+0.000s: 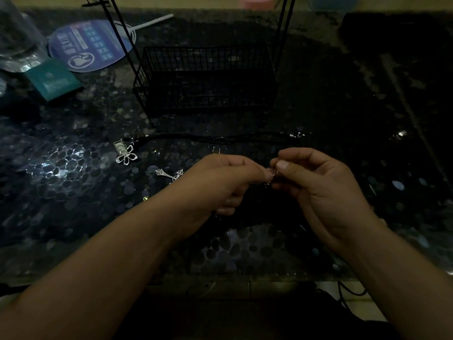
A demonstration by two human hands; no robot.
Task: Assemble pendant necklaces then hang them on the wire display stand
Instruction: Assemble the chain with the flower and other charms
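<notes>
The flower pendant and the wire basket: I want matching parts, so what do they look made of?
The flower pendant looks like polished silver-toned metal: its open petal outline glints brightly. Whether plated or solid cannot be told. The wire basket looks like thin metal rod with a matte black coating, showing no shine.

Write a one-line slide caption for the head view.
Both hands, left hand and right hand, pinch a small silver pendant piece above the dark table.

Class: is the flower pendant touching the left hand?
Apart. The head view shows the flower pendant lying on the table, bare tabletop between it and the left hand.
</notes>
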